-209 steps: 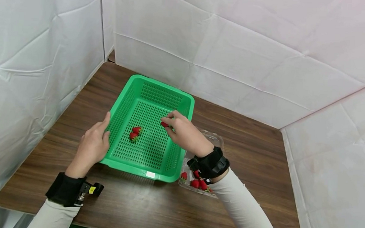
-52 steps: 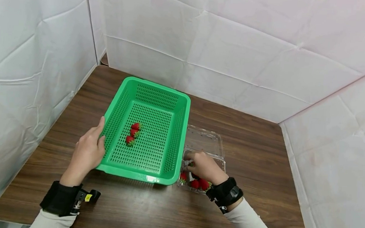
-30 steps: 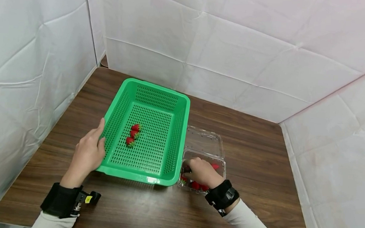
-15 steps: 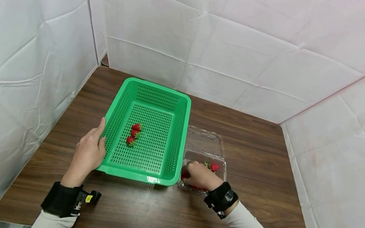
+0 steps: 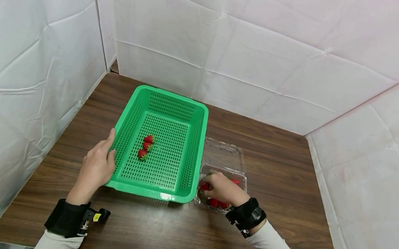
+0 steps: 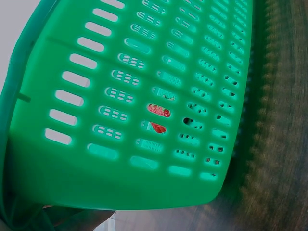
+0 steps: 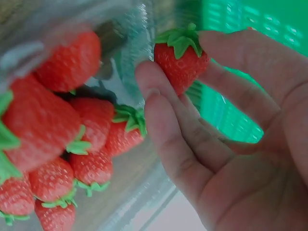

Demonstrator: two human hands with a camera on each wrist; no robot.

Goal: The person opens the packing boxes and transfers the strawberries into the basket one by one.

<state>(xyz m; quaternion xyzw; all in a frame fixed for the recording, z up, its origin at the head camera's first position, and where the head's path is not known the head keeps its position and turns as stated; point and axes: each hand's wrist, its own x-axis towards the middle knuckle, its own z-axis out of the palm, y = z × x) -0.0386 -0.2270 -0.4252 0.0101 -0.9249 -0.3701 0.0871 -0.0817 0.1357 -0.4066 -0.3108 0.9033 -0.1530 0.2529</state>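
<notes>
Right wrist, fingers (image 7: pixel 168 120) pinching strawberry (image 7: pixel 180 60)

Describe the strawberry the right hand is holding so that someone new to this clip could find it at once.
Start at the green basket on the wooden table; a clear plastic clamshell box sits by its right side. Over that box, the right hand pinches one strawberry between its fingertips. Unlike the berries piled in the box and the three in the basket, it is raised off the pile.

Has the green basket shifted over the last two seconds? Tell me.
No. The green basket keeps its place beside the clear punnet, left hand on its rim.
</notes>
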